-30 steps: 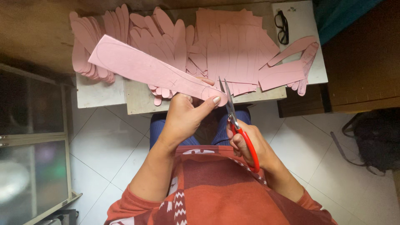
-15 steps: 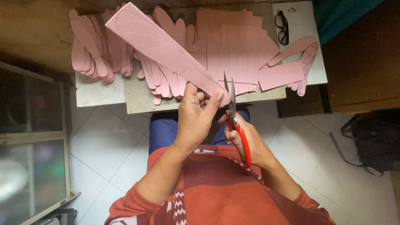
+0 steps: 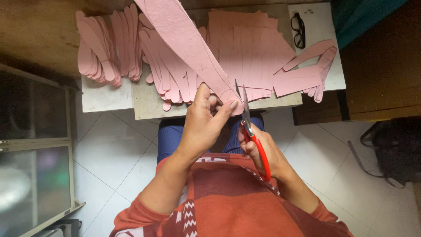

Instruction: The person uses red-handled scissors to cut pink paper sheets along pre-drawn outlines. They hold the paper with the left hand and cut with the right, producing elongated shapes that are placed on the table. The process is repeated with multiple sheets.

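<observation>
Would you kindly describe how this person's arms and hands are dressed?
Both hands are bare: the left hand and the right hand wear no gloves, rings or watch that I can see. The forearms are uncovered too. The sleeves of a rust-orange top with a white woven pattern are pushed up towards the elbows.
</observation>
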{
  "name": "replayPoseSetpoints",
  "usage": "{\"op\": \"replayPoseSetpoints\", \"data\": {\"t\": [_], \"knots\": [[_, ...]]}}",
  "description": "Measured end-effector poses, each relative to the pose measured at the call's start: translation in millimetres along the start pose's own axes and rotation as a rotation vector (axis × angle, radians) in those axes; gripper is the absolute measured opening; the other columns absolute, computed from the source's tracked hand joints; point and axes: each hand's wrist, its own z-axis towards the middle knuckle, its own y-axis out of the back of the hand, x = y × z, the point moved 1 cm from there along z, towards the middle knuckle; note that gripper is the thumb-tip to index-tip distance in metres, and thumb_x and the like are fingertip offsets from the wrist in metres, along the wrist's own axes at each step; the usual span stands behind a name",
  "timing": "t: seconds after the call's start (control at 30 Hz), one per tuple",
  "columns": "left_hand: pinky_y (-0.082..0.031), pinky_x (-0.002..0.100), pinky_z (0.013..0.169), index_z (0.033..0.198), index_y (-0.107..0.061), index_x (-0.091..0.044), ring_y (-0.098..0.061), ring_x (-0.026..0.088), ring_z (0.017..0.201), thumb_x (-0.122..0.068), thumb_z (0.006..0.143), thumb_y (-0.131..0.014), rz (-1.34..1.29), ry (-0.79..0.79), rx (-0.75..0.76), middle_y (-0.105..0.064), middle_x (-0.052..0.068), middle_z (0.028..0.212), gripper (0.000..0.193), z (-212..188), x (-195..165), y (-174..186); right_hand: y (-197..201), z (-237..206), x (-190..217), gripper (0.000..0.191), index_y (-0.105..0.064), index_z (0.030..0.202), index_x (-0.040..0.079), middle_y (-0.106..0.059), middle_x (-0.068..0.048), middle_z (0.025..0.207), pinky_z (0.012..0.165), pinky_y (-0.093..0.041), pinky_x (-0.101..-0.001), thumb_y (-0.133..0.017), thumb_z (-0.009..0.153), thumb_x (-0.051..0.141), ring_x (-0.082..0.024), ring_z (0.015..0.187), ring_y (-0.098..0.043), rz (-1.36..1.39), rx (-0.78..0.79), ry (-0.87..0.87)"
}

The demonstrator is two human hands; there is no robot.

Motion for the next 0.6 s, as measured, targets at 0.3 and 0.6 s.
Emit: {"op": "replayPoseSetpoints", "data": {"t": [0.3,0.6], "knots": [[-0.050,0.020,0.065,0.117,-0.050,-0.002,-0.062,0.003,0.076,-0.008,0.096,-0.072,0.057,0.063,0.078,-0.076,0.005,0.092,0.031,5.1,-2.2,12.4,7.5,-5.5,-0.6,0.067,-0.052,0.092,0.006,-0.049,0.001,0.065,0.046,-0.044,-0.0253,-0.045,0.093,0.073,-0.008,0.050,-0.050,-0.086,0.012,-0.067],[-0.041,0.021,0.055,0.117,-0.055,-0.003,-0.049,0.006,0.064,-0.012,0.095,-0.074,0.255,0.111,0.096,-0.060,0.003,0.071,0.030,7.7,-7.0,21.9,8.0,-8.4,-9.4,0.047,-0.051,0.086,0.008,-0.044,0.004,0.061,0.045,-0.039,-0.0248,-0.047,0.104,0.051,-0.006,0.052,-0.041,-0.091,0.002,-0.076]]}}
